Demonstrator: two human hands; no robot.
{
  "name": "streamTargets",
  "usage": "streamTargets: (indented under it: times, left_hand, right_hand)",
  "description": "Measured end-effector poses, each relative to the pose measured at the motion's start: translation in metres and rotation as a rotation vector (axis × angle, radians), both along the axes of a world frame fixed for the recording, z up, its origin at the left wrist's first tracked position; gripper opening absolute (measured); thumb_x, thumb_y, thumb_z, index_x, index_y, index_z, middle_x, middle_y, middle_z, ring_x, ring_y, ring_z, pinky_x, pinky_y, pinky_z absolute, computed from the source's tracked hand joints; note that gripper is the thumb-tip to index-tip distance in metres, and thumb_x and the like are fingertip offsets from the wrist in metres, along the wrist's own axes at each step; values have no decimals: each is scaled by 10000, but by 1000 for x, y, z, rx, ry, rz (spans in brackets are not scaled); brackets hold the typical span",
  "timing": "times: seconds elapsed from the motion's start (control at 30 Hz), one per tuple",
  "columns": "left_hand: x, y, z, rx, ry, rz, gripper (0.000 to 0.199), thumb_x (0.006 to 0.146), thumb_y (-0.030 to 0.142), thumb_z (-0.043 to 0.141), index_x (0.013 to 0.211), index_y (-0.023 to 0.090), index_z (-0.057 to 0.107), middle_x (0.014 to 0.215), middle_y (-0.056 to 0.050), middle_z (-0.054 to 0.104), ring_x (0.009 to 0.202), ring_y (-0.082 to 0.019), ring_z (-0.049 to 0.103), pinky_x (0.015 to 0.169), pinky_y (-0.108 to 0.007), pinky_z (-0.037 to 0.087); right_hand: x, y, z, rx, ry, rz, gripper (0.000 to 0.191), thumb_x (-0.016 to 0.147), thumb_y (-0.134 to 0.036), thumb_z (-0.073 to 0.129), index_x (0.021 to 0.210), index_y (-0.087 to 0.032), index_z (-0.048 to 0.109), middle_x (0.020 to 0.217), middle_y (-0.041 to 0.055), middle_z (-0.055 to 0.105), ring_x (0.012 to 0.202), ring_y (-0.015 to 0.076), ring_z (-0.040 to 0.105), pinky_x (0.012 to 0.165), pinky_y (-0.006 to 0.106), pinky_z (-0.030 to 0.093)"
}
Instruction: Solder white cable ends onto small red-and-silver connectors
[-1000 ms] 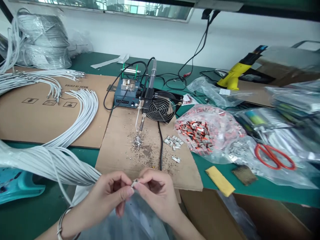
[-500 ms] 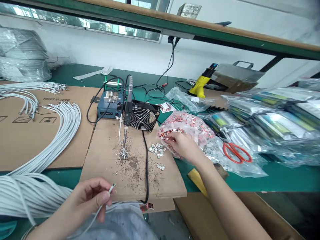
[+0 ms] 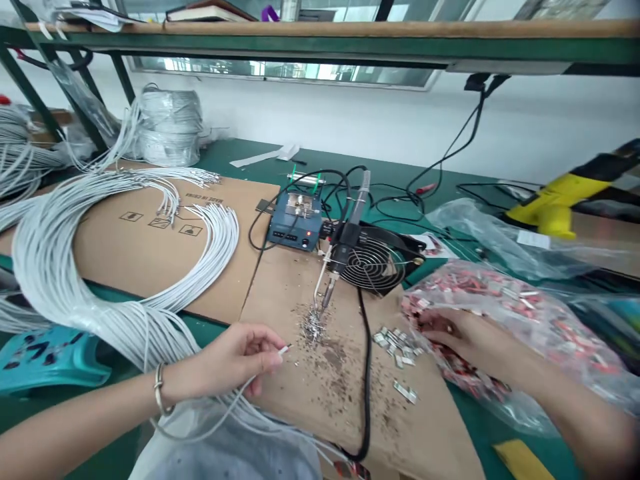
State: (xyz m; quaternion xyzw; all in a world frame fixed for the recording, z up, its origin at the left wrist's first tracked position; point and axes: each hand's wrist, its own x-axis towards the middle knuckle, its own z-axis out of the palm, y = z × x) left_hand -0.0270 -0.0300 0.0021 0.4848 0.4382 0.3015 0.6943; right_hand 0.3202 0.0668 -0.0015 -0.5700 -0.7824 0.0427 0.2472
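Cable (image 3: 285, 350) juts past left grip (image 3: 243, 359) pinching it; right grip (image 3: 465, 335) too hidden to tell.

Item: my left hand (image 3: 247, 360), bare, ungloved. Item: on that wrist, one slim bangle (image 3: 159, 388), silvery, metallic, rounded, with small raised details too blurred to make out. Item: left forearm (image 3: 87, 417), bare. Item: my right hand (image 3: 460, 331), bare; right forearm (image 3: 555, 390) likewise, blurred lower down. Item: lap clothing (image 3: 240, 453), greyish blue, mottled, dark-specked, paler toward the left.
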Motion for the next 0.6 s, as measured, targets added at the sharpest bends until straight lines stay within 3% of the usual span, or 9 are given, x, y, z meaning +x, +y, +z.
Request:
streamTargets:
  times: [0.07, 0.13, 0.27, 0.4, 0.6]
  left_hand:
    - [-2, 3, 2, 4, 54, -12, 309, 740, 404, 609, 875, 135, 541, 619, 50, 523, 394, -54, 484, 380, -161, 390]
    - [-4, 7, 4, 16, 104, -32, 282, 756, 391, 591, 872, 139, 539, 630, 48, 530, 395, -49, 478, 369, -147, 369]
    - [-7, 14, 2, 40, 165, -74, 295, 757, 415, 586, 868, 146, 535, 605, 58, 513, 383, -54, 479, 343, -137, 325]
    - [-11, 20, -4, 62, 182, -93, 308, 760, 430, 582, 878, 150, 534, 590, 64, 496, 386, -60, 484, 361, -149, 358]
    - [-5, 36, 5, 138, 327, -132, 286, 781, 362, 551, 953, 135, 565, 592, 46, 509, 382, -64, 470, 371, -165, 373]
  right_hand:
    - [7, 4, 9, -262, -145, 151, 143, 699, -79, 633, 708, -219, 657, 570, 55, 657, 488, 154, 601, 470, 244, 394]
    - [10, 5, 19, -318, -200, 158, 172, 708, -57, 600, 772, -206, 658, 690, 63, 679, 618, 180, 625, 552, 257, 416]
    - [9, 3, 29, -327, -281, 92, 146, 715, -53, 566, 714, -192, 612, 672, 26, 638, 646, 182, 583, 578, 259, 381]
    - [7, 0, 28, -349, -319, 60, 123, 715, -91, 581, 654, -196, 567, 596, -9, 595, 585, 157, 549, 515, 235, 335]
    - [4, -15, 38, -261, -324, -39, 99, 771, -162, 541, 684, -187, 581, 618, 40, 625, 576, 193, 566, 536, 273, 346]
